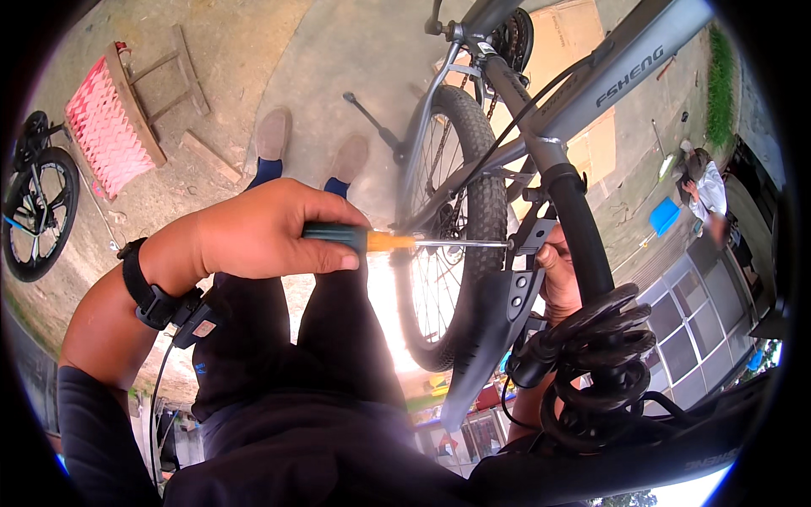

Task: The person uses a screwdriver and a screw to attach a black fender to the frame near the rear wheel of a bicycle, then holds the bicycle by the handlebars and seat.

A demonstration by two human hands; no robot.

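My left hand (274, 228) is closed around the green and yellow handle of a screwdriver (390, 242). The shaft runs level to the right, and its tip meets a small screw on a dark bracket (534, 237). Below the bracket hangs a black bicycle mudguard (498, 329) with silver rivets. From behind, my right hand (559, 275) pinches the bracket with thumb and fingers; part of that hand is hidden by the bracket and a coiled cable lock (600, 351). The rear tyre (486, 194) stands just left of the bracket, partly behind the screwdriver shaft.
The grey bicycle frame (625, 76) crosses the upper right above flattened cardboard (583, 152). A pink woven stool (110, 127) lies left, near another bicycle wheel (42, 215). At the far right, a person in a white top (710, 190) is near a blue object (666, 216).
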